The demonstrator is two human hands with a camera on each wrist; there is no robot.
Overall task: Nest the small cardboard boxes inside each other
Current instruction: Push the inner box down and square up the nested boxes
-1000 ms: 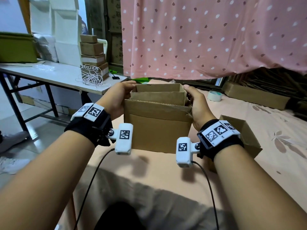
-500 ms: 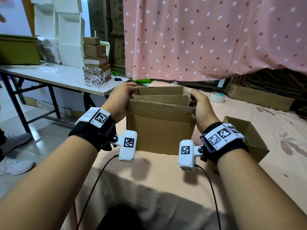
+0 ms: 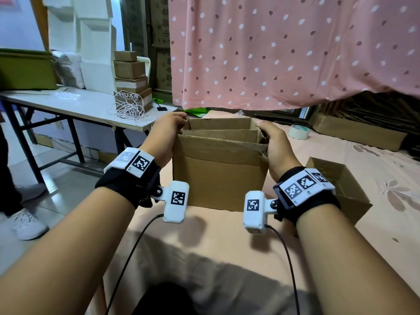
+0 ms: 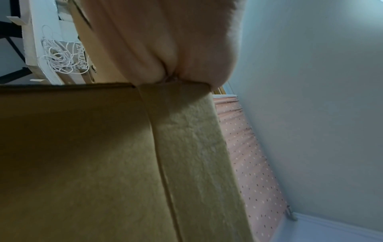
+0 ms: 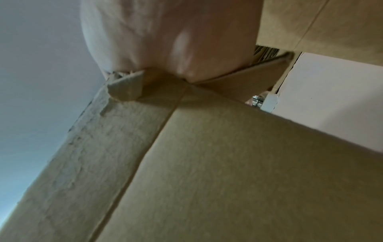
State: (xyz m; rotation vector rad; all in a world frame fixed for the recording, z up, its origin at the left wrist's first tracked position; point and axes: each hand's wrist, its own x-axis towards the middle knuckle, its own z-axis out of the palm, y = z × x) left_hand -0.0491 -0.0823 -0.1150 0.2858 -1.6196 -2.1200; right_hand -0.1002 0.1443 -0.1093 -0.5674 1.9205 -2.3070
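Note:
A larger brown cardboard box stands open on the peach-covered surface in front of me. A smaller open box sits inside it, its rim poking a little above the outer rim. My left hand grips the inner box's left end, fingertips curled over its top edge. My right hand holds the right end, thumb on the rim corner. Seen from the wrists, each palm presses against cardboard. A third small open box lies just right of my right wrist.
A roll of tape and a long shallow box lie at the back right under the pink dotted curtain. To the left stands a white table with stacked boxes and coiled cord. Another person's shoe is on the floor.
The inner box has sunk a little deeper into the larger box. Both hands have kept their hold on its ends.

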